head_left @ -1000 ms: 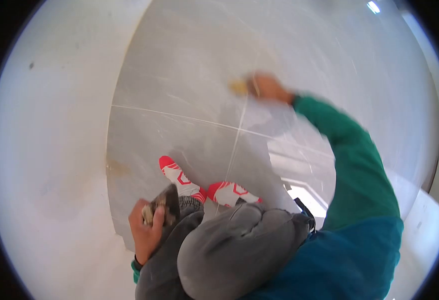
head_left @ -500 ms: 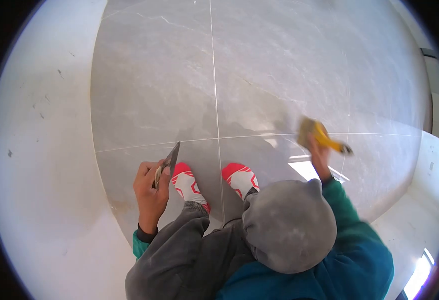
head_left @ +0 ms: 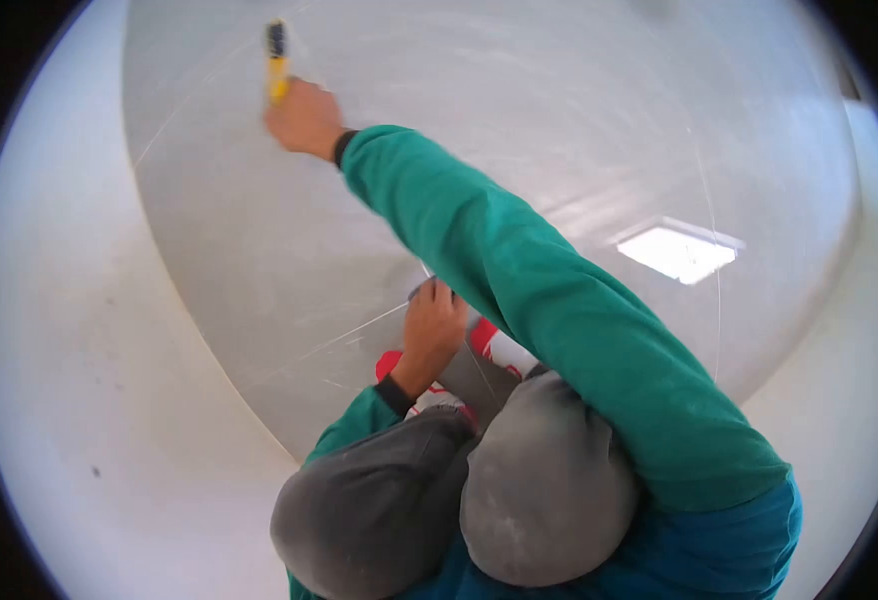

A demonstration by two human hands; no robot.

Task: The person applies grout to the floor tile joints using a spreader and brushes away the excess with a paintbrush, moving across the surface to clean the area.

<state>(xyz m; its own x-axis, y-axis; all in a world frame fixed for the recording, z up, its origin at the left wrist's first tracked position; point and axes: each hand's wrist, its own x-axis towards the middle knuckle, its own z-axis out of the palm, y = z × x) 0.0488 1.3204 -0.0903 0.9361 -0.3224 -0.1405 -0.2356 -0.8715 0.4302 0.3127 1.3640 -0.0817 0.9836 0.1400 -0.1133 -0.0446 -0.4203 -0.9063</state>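
The right hand closes round a yellow-handled tool, keeping control of it at long reach over the tiled floor; the left hand curls near the socked feet, its hold, if any, too hidden to tell

Bright, cool light fills the view, with a window-shaped glare on the glossy floor to the right of both hands, soft shadow beside the left hand, slight blur around the right hand, and fisheye curving toward dark corners.
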